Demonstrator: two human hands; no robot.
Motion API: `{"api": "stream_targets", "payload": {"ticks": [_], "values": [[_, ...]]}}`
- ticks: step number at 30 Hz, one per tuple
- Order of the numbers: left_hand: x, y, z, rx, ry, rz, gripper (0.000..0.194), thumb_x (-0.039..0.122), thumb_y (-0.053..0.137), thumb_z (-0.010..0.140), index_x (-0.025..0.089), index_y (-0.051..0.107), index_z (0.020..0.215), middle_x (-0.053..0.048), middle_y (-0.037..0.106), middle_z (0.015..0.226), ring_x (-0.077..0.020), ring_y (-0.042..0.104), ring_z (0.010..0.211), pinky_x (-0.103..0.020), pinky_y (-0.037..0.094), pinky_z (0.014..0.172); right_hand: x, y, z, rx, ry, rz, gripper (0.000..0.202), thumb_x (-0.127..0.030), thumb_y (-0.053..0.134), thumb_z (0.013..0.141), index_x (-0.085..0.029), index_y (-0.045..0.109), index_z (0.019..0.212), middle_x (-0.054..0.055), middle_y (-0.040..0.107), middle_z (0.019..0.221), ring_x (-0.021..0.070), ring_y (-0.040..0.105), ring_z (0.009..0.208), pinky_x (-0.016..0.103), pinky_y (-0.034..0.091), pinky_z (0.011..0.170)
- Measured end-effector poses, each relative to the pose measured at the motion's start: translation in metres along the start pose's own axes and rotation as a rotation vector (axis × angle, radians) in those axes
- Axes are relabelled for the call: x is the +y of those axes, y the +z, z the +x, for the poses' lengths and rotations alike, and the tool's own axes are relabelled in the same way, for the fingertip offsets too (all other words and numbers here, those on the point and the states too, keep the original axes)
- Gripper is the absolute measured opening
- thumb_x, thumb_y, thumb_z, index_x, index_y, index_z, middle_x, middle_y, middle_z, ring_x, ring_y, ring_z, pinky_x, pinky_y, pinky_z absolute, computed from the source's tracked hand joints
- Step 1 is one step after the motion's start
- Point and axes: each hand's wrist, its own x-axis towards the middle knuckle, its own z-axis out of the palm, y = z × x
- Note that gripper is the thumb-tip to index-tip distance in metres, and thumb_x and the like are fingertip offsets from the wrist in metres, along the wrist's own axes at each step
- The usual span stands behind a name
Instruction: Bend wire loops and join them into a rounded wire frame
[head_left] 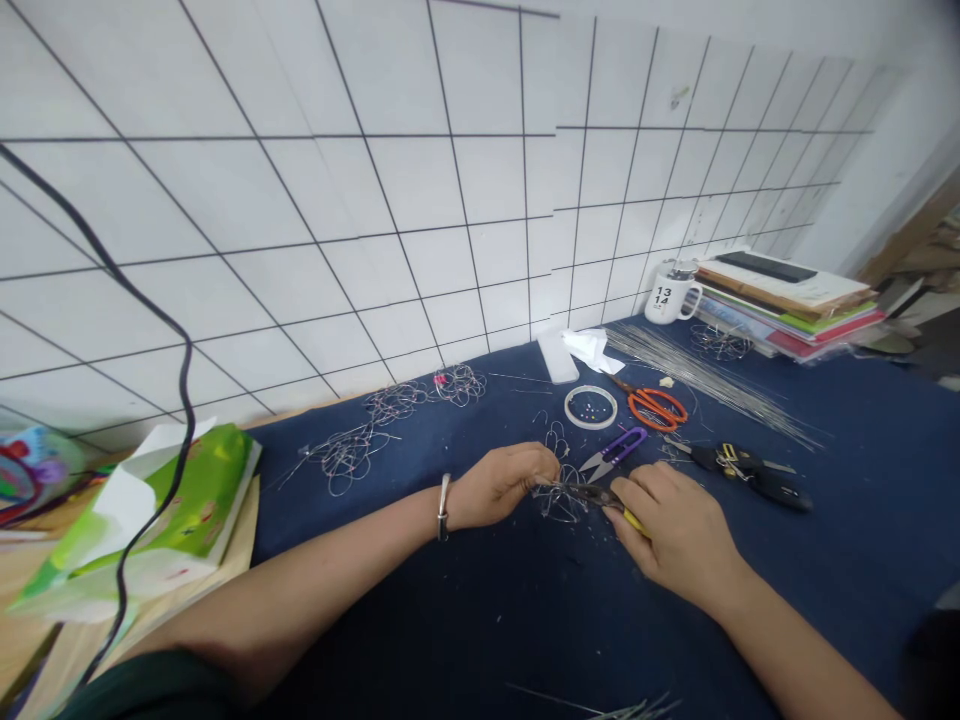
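My left hand (504,484), with a silver bangle at the wrist, is closed on a piece of bent wire work (564,502). Thin silver loops of it stick out below and beyond the fingers. In my right hand (675,535) is a pair of pliers (592,494) with yellow on the handle. Their dark jaws reach left to the wire beside my left fingertips; whether they grip it I cannot tell. Just beyond lie purple thread snips (616,452), blades toward the wire, and a round white-rimmed dish (591,408) holding several small coloured beads.
Orange-handled scissors (656,408) and black-handled tools (739,470) lie to the right. Long straight wires (705,375) stretch behind them, near a white mug (670,292) and stacked books (795,300). Bent wire shapes (351,455) lie left; a green tissue pack (172,500) and black cable (185,390) are farther left.
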Motion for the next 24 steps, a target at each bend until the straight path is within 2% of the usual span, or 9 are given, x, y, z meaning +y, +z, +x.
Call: {"api": "stream_targets", "payload": {"ticks": [11, 24], "values": [[-0.0024, -0.0021, 0.0011, 0.0, -0.02, -0.051, 0.024, 0.028, 0.031, 0.091, 0.014, 0.049, 0.085, -0.008, 0.057, 0.083, -0.0127, 0.054, 0.082, -0.029, 0.047, 0.075, -0.0008, -0.0021, 0.0006, 0.043, -0.048, -0.008, 0.019, -0.03, 0.045, 0.082, -0.019, 0.059, 0.088, 0.005, 0.053, 0.077, 0.0166, 0.045, 0.073, 0.03, 0.035, 0.067], [-0.004, 0.0, 0.0007, 0.003, -0.019, -0.03, 0.024, 0.027, 0.03, 0.091, 0.014, 0.049, 0.084, -0.008, 0.057, 0.082, -0.0128, 0.054, 0.082, -0.028, 0.047, 0.076, -0.0035, -0.0014, 0.0006, 0.006, -0.019, -0.022, 0.017, -0.031, 0.044, 0.082, -0.02, 0.057, 0.083, 0.003, 0.051, 0.075, 0.0162, 0.044, 0.072, 0.028, 0.032, 0.064]]}}
